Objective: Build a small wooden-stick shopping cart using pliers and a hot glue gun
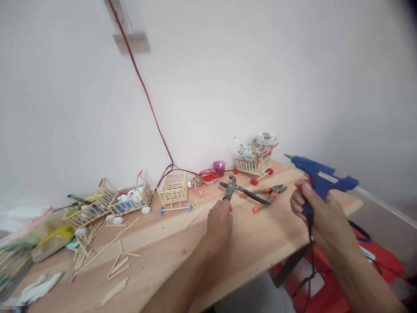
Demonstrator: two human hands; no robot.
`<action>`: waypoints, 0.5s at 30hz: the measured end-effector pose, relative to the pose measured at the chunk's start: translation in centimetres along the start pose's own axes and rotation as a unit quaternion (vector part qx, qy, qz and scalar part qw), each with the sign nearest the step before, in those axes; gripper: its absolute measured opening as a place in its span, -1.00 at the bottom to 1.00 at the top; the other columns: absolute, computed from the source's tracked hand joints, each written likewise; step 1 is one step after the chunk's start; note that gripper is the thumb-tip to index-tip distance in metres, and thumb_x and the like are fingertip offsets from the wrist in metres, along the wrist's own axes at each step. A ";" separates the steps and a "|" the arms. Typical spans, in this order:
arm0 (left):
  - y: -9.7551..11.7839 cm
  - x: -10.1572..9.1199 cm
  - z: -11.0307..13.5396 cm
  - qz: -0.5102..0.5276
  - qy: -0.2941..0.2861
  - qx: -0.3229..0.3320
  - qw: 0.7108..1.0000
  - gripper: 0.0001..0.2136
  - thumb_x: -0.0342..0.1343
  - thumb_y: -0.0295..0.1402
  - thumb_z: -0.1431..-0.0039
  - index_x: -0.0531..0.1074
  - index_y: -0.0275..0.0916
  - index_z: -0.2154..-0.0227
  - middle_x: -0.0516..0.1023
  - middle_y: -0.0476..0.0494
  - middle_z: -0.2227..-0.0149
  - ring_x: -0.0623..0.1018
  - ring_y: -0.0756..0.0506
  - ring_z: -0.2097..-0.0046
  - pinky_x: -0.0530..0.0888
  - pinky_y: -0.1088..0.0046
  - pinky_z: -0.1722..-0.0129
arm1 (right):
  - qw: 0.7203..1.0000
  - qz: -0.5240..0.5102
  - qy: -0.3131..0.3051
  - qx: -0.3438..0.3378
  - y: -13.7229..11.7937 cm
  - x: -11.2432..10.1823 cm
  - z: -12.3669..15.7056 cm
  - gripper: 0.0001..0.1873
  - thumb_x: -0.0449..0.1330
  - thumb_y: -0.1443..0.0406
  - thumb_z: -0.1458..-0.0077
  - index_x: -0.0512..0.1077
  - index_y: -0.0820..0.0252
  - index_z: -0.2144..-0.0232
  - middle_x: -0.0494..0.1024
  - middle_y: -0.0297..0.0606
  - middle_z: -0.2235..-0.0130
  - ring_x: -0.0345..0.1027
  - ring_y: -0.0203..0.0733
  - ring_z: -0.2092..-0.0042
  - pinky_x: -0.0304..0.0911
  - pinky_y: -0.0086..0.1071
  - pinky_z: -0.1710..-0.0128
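Observation:
My left hand (220, 221) is closed around one handle of a dark pair of pliers (230, 188), whose other black handle stretches right over the wooden table (247, 252). In my right hand (316, 204), raised over the table's right side, is a blue glue gun (321, 176). Its nozzle points left and its dark cord hangs below. Just right of the dark pliers lie pliers with orange handles (277, 190). A small stick cart (174, 189) with blue wheels stands left of my left hand. Behind the pliers, a cart with red wheels (254, 166) holds clear and green plastic pieces.
Two more stick carts (130, 200) with white wheels stand on the left. Loose sticks (119, 265) lie scattered before them, near a white glove (42, 287). A red bowl (209, 175) and pink cup (219, 167) are by the wall. A red stool-like object (384, 256) sits below right.

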State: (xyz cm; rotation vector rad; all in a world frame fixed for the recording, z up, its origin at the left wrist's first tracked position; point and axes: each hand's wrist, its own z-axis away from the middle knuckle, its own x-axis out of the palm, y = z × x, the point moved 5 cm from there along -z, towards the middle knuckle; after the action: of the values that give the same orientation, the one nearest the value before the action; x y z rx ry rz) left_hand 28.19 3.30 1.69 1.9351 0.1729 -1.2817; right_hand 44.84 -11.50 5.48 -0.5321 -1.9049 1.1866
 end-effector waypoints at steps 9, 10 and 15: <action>-2.1 -0.5 1.3 -0.027 -0.026 -0.048 0.998 -0.69 -0.27 -0.57 -0.19 0.37 -0.28 0.23 0.45 -0.24 0.22 0.41 -0.13 0.22 0.26 0.38 0.23 | 0.998 0.004 -0.042 0.041 3.2 3.5 -0.8 -0.69 0.29 0.07 0.00 0.35 0.15 0.38 0.20 -0.46 0.59 0.09 -0.44 0.60 -0.05 -0.58 0.70; -2.1 -0.5 1.5 -0.034 -0.035 -0.054 0.997 -0.67 -0.30 -0.58 -0.20 0.37 -0.29 0.19 0.44 -0.26 0.20 0.41 -0.13 0.22 0.27 0.38 0.23 | 0.998 0.008 -0.045 0.043 3.4 4.0 -0.8 -0.69 0.29 0.07 0.00 0.34 0.15 0.38 0.21 -0.46 0.58 0.10 -0.43 0.60 -0.05 -0.58 0.71; -1.5 -0.6 1.7 -0.104 -0.057 -0.059 0.991 -0.55 -0.33 -0.63 -0.19 0.27 -0.31 -0.06 0.41 -0.35 0.10 0.46 -0.17 0.21 0.30 0.37 0.26 | 0.997 0.016 -0.067 0.046 4.8 6.5 -0.5 -0.69 0.29 0.07 0.01 0.34 0.15 0.38 0.26 -0.44 0.55 0.12 -0.43 0.60 -0.04 -0.57 0.73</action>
State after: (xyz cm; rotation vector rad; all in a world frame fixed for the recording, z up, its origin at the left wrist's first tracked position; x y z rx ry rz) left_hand 25.96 3.31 1.09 1.7744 0.3926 -1.4807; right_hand 41.19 -4.46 4.07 -0.4434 -1.9489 1.3541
